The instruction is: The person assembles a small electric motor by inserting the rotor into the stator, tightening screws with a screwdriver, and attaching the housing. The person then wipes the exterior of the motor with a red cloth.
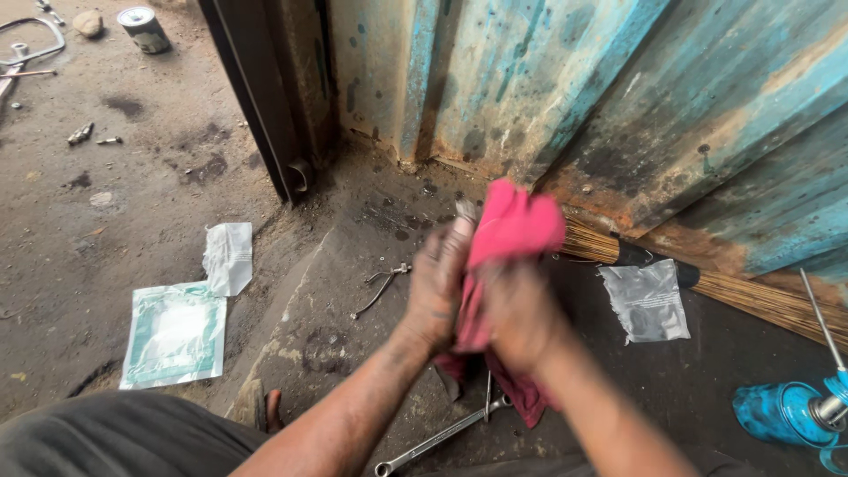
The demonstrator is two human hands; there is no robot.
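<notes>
While blurred at the fingers, hands: both pressed on one rag, above a stained concrete floor (353, 256).
Left hand (437, 287): grimy; fingers folded against the pink rag (512, 231), thumb side up.
Right hand (521, 314): wrapped round the lower part of the rag, fingers clamped on the cloth.
Pink rag: bunched between both hands, top sticking up, a tail hanging down below the wrists.
Under the hands: combination wrench (442, 435) flat on the floor.
Left of the hands: bent wire clip (380, 287); farther left, torn white-and-green packets (177, 331).
Right: clear plastic bag (647, 300), broom (707, 278) along the rusty blue metal wall (618, 88), blue canister (786, 411).
</notes>
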